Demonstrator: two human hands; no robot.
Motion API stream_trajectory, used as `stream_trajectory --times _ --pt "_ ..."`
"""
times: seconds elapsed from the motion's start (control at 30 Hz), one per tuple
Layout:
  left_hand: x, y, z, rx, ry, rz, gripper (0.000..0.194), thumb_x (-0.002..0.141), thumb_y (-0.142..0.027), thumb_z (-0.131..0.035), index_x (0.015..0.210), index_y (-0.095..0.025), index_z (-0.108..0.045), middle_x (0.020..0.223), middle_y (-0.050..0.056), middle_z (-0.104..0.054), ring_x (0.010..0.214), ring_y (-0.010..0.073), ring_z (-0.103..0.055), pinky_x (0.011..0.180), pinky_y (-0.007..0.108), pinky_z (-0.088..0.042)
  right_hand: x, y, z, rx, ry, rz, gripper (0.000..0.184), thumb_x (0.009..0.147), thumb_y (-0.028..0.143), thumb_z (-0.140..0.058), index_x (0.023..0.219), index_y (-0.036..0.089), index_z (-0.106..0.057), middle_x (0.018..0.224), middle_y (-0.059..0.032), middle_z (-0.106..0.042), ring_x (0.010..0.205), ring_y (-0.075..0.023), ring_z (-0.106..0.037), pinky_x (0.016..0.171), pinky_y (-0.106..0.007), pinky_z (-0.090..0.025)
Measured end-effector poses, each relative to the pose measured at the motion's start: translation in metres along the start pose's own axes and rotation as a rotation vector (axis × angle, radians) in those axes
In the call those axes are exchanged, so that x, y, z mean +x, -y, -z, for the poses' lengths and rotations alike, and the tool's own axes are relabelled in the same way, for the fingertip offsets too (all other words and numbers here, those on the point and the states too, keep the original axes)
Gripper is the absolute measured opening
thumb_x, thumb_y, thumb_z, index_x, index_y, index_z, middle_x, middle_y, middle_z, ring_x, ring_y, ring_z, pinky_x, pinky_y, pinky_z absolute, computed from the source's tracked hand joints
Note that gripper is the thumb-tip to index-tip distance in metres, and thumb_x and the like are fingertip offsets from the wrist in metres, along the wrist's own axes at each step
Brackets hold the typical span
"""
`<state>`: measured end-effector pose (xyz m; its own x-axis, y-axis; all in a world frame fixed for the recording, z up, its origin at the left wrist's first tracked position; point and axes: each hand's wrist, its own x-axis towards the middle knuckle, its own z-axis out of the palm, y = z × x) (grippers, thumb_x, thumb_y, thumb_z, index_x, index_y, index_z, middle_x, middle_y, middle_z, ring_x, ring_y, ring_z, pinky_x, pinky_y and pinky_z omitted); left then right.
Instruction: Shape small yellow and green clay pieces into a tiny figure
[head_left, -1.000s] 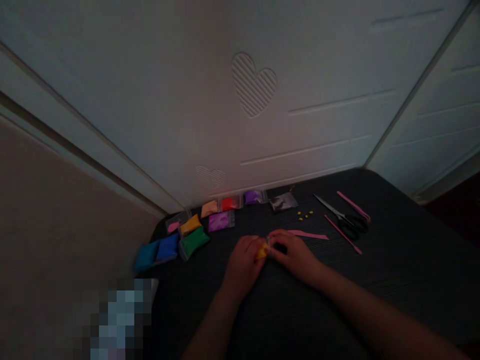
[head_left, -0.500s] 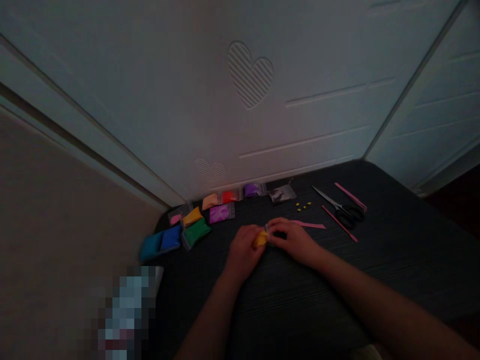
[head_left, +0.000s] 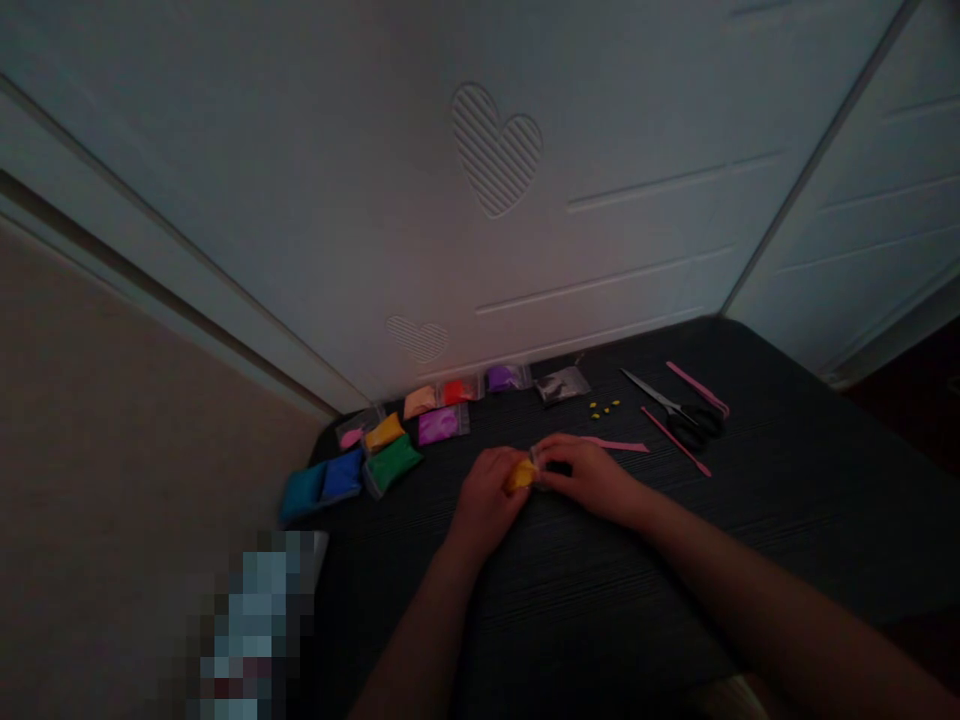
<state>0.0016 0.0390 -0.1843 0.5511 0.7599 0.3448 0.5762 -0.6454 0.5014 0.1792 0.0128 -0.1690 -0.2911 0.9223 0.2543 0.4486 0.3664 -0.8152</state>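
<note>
Between my two hands is a small clear zip bag of yellow clay, just above the dark table. My left hand is closed round the filled end, its fingers partly covering the yellow. My right hand pinches the clear top edge of the same bag. A flat pink tool lies behind the right hand, partly hidden by it. Several small yellow pieces rest on the table beyond.
Bags of coloured clay line the back left, among them a green bag, a blue bag and a purple bag. To the right lie black-handled scissors, a thin pink stick and pink tweezers. A white panel stands behind.
Both hands keep their hold on the yellow bag, with only slight finger movement. The whole view has shifted a little.
</note>
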Motion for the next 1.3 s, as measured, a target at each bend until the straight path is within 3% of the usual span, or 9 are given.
stream_trajectory --times 0.53,0.77,1.3 --pt "0.0002 0.0024 0.0004 -0.074 0.042 0.084 0.029 0.067 -0.015 -0.056 0.096 -0.019 -0.052 0.095 0.004 -0.056 0.091 0.0184 -0.052 0.081 0.034 -0.043 -0.0015 -0.0012 0.003 -0.067 -0.013 0.011 0.014 0.075 0.023 -0.056 0.088 0.019 -0.059 0.089 -0.0023 -0.059 0.087 -0.0144 -0.053 0.079 -0.029 -0.041" --pt "0.0017 0.0023 0.0046 -0.147 0.079 0.133 0.028 0.067 -0.018 -0.057 0.096 -0.018 -0.055 0.093 0.003 -0.058 0.086 0.0162 -0.054 0.077 0.03 -0.044 -0.0024 0.0 0.0055 -0.101 0.015 0.045 0.016 0.077 0.021 -0.054 0.092 0.021 -0.06 0.094 -0.0024 -0.058 0.091 -0.0135 -0.053 0.082 -0.027 -0.04" --pt "0.0031 0.0004 0.0093 -0.241 0.158 0.182 0.027 0.069 -0.021 -0.058 0.096 -0.019 -0.058 0.09 0.002 -0.058 0.082 0.0144 -0.054 0.073 0.026 -0.043 -0.0047 -0.0013 0.0039 -0.348 0.016 0.107 0.022 0.08 0.025 -0.049 0.098 0.023 -0.06 0.102 -0.005 -0.057 0.094 -0.0182 -0.05 0.083 -0.033 -0.038"
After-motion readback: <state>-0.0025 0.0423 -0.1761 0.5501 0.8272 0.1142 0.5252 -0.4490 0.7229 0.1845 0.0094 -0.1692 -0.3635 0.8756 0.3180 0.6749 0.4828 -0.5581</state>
